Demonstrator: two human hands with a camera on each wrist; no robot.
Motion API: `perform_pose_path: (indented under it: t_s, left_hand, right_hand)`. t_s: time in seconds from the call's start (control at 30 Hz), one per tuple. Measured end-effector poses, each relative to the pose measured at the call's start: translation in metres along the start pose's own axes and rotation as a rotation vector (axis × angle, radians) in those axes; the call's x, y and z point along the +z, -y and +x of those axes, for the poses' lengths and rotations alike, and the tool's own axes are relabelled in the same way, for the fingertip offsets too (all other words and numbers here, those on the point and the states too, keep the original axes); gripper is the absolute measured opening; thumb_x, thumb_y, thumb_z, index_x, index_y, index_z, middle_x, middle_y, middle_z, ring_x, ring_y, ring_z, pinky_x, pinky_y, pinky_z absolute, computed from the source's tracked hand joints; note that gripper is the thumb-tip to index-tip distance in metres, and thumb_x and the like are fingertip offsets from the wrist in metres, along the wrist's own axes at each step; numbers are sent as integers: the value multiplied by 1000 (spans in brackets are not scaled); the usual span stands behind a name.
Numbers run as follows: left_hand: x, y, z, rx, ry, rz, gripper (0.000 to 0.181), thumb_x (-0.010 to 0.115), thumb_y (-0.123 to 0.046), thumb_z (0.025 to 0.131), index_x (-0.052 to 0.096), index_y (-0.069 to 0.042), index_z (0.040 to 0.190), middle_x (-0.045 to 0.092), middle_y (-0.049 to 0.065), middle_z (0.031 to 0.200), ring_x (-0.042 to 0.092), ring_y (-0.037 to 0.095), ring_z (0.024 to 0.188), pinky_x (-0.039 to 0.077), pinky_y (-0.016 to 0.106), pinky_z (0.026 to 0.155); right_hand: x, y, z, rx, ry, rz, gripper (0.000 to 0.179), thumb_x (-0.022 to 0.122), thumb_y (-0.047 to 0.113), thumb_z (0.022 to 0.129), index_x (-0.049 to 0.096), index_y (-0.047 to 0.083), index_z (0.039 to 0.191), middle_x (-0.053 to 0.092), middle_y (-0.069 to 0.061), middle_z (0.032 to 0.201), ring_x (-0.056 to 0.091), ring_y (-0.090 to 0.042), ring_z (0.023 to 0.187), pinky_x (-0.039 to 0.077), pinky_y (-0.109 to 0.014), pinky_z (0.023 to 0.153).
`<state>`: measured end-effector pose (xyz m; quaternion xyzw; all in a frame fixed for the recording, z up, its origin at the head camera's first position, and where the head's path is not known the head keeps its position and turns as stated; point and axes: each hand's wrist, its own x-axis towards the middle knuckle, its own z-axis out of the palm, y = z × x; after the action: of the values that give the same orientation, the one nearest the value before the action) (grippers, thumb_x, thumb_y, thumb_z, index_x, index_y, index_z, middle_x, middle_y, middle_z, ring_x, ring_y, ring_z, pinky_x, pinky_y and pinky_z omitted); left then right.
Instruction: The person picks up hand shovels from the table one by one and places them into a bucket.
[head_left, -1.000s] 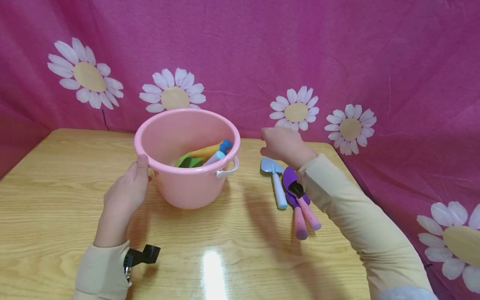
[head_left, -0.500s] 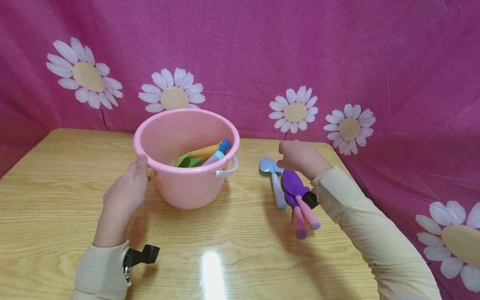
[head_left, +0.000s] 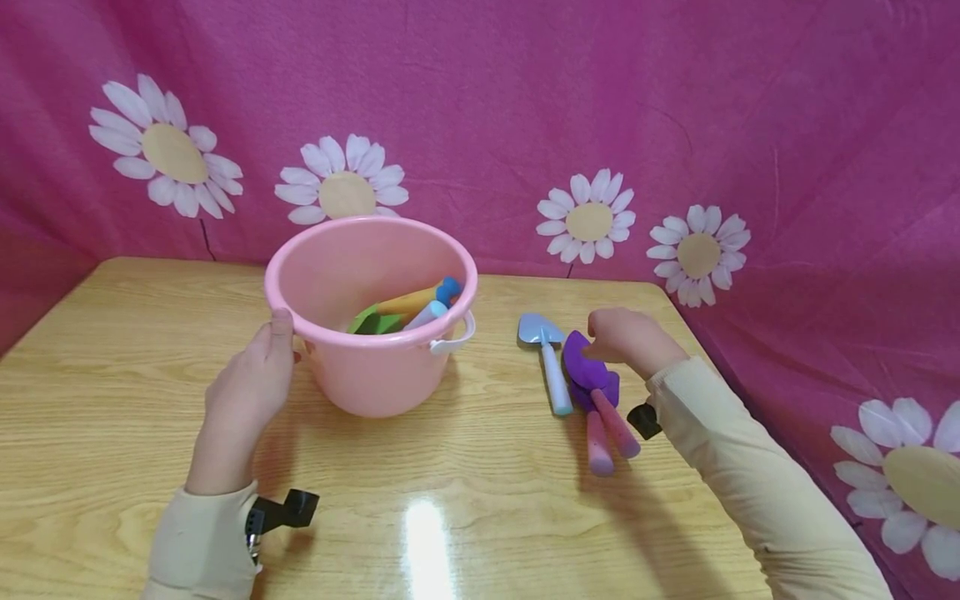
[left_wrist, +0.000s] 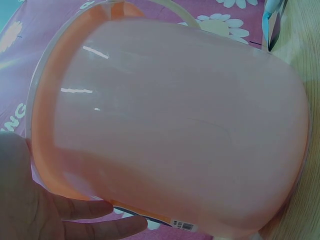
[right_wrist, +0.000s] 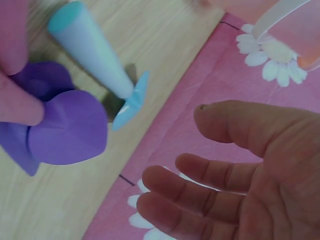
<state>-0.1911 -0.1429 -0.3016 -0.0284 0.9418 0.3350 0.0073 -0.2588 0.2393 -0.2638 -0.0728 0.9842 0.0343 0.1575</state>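
Observation:
My left hand (head_left: 251, 379) grips the rim of the pink bucket (head_left: 378, 375), thumb over the edge and fingers along the outer wall, as the left wrist view shows. Inside the bucket lie green, yellow-orange and light blue toy tools (head_left: 412, 304), partly hidden by the wall. Over at the right, my right hand (head_left: 630, 340) is above the blades of two purple toy shovels (head_left: 587, 367) with pink handles, which overlap. Its fingers are loosely bent with nothing between them in the right wrist view. A light blue toy shovel (head_left: 555, 379) lies just left of the purple ones.
The wooden table (head_left: 360, 517) ends at a pink cloth (head_left: 480, 108) with white daisies, hung behind and to the right. A white bucket handle (head_left: 455, 337) hangs at the bucket's right side.
My right hand has moved right and down toward me, from behind the light blue shovel to the purple blades. The left hand and the bucket have stayed put.

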Motion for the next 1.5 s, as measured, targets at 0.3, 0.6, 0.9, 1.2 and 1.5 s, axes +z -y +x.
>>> perform_pose_path:
  t_s: [0.3,0.6,0.9,1.2,1.5]
  left_hand:
    - [0,1,0,-3,-2,-1,80,-9,-52,90,32,1,133,51,24,119,39,48,113,30,63,84]
    - [1,1,-1,1,-5,-6,81,-9,-53,89,29,2,136,52,24,118,40,48,113,29,63,83]
    - [1,0,-2,-1,-10,-8,81,-9,-53,89,29,2,135,52,25,118,40,49,112,30,63,81]
    - [1,0,-3,8,-14,-12,81,-9,-53,89,32,2,133,53,25,117,41,49,111,31,63,81]
    - [1,1,-1,1,-8,6,81,-10,-53,89,32,1,133,49,26,121,39,49,113,30,64,82]
  right_hand:
    - [13,-13,-2,29,123,24,18,59,20,79,56,2,76,50,-5,69,47,-19,64,39,-32,59]
    - [25,-21,-9,72,247,93,20,58,22,78,52,6,68,48,-4,63,45,-17,57,36,-27,52]
    - [39,-26,-12,106,316,173,29,60,32,82,49,7,71,47,-4,70,51,-22,67,38,-29,57]
    - [55,-29,-15,113,330,279,28,59,31,81,51,4,79,54,-8,78,55,-23,68,45,-35,57]
    - [66,-31,-16,141,368,373,26,62,25,80,48,4,83,57,-7,74,58,-26,69,47,-41,61]
